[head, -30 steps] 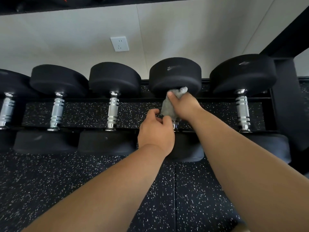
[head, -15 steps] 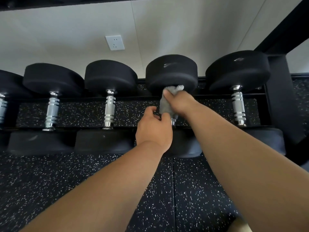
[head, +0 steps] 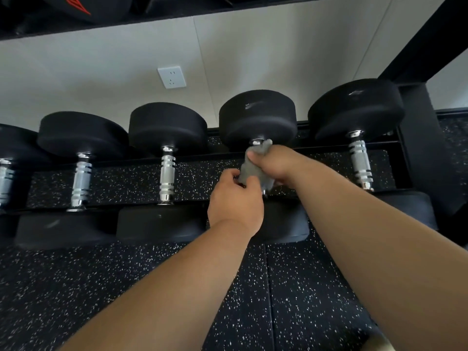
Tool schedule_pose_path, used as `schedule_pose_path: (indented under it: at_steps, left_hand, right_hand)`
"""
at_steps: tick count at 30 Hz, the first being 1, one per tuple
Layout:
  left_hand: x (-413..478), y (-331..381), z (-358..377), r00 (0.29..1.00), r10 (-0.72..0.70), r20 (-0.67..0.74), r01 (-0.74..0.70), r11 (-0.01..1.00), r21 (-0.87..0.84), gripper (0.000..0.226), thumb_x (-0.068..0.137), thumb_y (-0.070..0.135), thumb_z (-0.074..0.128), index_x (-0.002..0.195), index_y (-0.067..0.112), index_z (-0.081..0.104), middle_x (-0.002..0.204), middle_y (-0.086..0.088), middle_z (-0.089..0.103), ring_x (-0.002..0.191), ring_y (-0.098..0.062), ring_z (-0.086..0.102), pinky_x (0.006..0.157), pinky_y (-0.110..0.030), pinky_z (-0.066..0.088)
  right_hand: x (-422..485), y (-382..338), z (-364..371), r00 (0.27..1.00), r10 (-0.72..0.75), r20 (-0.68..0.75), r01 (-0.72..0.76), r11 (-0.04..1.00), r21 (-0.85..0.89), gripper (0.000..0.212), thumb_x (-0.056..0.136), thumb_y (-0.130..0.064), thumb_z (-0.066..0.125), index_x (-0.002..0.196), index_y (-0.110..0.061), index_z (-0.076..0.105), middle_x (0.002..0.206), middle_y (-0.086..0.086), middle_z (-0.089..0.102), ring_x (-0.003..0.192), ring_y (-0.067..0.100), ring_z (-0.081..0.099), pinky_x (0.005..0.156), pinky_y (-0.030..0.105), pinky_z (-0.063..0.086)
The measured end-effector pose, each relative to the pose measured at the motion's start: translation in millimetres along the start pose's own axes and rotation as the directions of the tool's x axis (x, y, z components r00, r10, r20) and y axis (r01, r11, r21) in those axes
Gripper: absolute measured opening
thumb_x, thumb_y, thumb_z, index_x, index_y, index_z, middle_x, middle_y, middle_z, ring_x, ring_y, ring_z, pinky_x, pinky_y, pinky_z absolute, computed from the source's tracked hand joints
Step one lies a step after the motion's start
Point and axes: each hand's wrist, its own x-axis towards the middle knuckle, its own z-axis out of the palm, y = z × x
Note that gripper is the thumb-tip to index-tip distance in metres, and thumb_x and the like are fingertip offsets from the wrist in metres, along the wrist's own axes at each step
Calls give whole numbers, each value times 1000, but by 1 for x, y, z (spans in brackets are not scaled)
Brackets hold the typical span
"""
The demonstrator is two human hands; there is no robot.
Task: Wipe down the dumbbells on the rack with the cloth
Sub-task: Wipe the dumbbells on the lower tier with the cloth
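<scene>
Right hand [head: 274,162] clamps grey cloth [head: 253,169] round handle of black dumbbell [head: 258,117] for wiping; left hand [head: 235,202], at seven o'clock, pinches cloth's tail, likely to hold it taut.

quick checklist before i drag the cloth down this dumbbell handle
1. Cloth wrapped round the handle of the dumbbell: ok.
2. Right hand grips the cloth at the handle's top end: ok.
3. Left hand pinches the cloth's lower end: ok.
4. Dumbbell lies across the rack: ok.
5. Handle surface under the cloth clean: cannot tell, hidden.
6. Next dumbbell on the right is apart from both hands: ok.
</scene>
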Motion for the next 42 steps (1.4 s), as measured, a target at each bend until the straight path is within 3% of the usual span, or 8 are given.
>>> schedule_pose_path:
  at_steps: [4,9,15,19,25,30,39,42]
  left_hand:
    - [-2,2,-2,1000,-30,-5,30,1000,-2,42,91,52,48,128,36,60,108,14,68,104,-19,64,91,-40,53]
    - [0,-1,0,1000,-20,-11,20,1000,8,43,96,49,52,136,36,57,121,14,67,111,-16,62,92,-37,51]
    - [-1,-3,2,999,-34,36,36,997,-65,59,80,60,42,134,40,54,116,12,68,107,-18,66,93,-42,56]
    - [-2,-5,1,998,-33,47,35,998,-48,52,87,58,47,136,40,53,119,14,66,105,-14,65,90,-40,56]
    - [1,-5,3,999,-33,34,35,998,-44,49,90,55,48,136,39,54,118,15,65,100,-14,66,83,-36,55]
    - [3,-7,4,999,-30,21,30,999,-17,46,93,51,49,136,39,54,118,17,64,104,-16,65,85,-37,54]
    - [4,-9,4,999,-27,30,28,999,-34,49,87,57,47,132,41,55,116,19,63,102,-14,65,90,-40,56]
    - [2,-6,3,999,-31,40,33,999,-39,49,86,57,46,132,41,54,117,17,64,103,-14,65,90,-40,56]
  right_hand:
    - [-16,11,3,993,-93,69,102,984,-148,39,111,-35,38,125,-9,64,125,17,66,116,31,61,102,38,45]
    - [-33,16,-12,980,-1,200,102,864,-493,33,108,-43,47,111,-15,64,102,6,62,93,21,57,72,30,42]
    - [-52,-7,-45,949,-127,-289,122,992,-35,39,106,-50,47,113,-15,64,92,12,74,80,31,75,80,44,62]
    - [-40,-15,-51,662,-329,-673,215,944,-250,60,99,-63,48,133,-14,50,113,-1,55,102,20,57,88,30,46]
    - [23,-44,-27,702,-538,-466,276,809,-519,86,98,-65,45,160,-11,21,157,11,36,145,29,34,121,45,28]
    - [42,-44,-19,506,-815,-284,411,517,-751,44,90,-46,65,127,-21,66,131,3,63,129,30,53,115,45,34]
    - [24,-7,-42,677,-382,-628,374,915,-153,35,101,-48,58,125,-23,61,111,-8,64,104,14,65,80,18,45]
    - [23,-22,-30,614,-455,-645,314,891,-329,36,103,-42,52,127,-16,60,127,3,62,123,24,57,96,24,45]
